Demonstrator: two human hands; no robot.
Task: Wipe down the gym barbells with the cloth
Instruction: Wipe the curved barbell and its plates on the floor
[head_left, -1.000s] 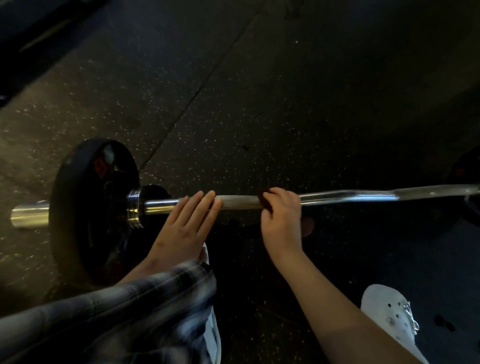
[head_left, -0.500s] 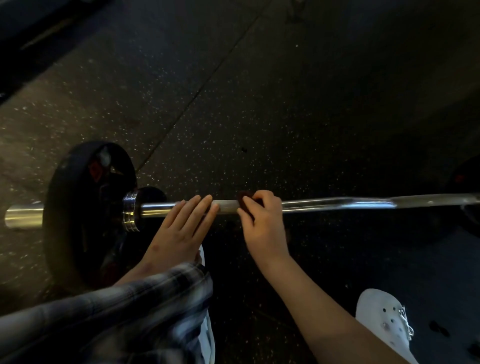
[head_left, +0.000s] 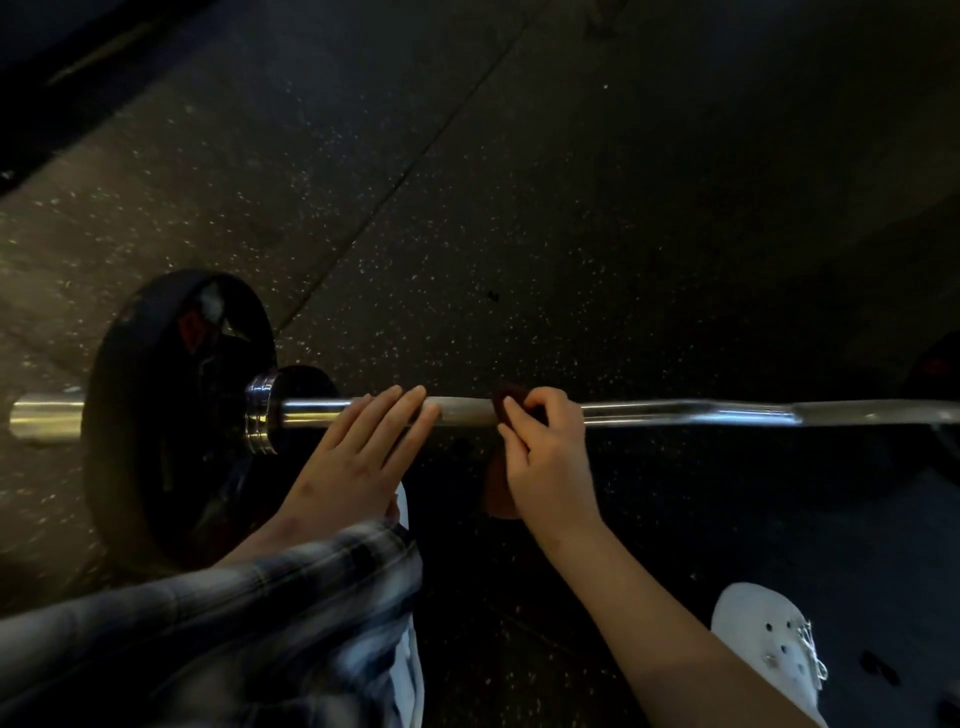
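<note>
Rubber floor (head_left: 623, 208): dark, speckled, one seam running diagonally.

Barbell (head_left: 685, 411) lies on it, long axis left-right across our view. The sleeve end points left and the right end is cut off by the frame edge.

Black plate (head_left: 156, 415) sits on the left sleeve, standing on edge, with a chrome collar (head_left: 260, 413) just inside it. The dark round shape (head_left: 935, 374) at the right edge is too dim for us to identify.

Plaid sleeve (head_left: 234, 623) covers our left forearm and is blurred.

Left grip (head_left: 358, 462): fingers straight and together, laid flat on the bar near the collar, clamped on nothing.

Right grip (head_left: 545, 457): fingers curled, pinching the cloth (head_left: 503, 404) against the bar. It is near the left grip but not touching it.

Cloth is dark red, draped over the top of the bar, with a tail hanging below beside the hand. The fingers hide most of it, so we can't tell how far round the bar it wraps.

White perforated shoe (head_left: 763, 639) is at bottom right, partly hidden by our forearm.
</note>
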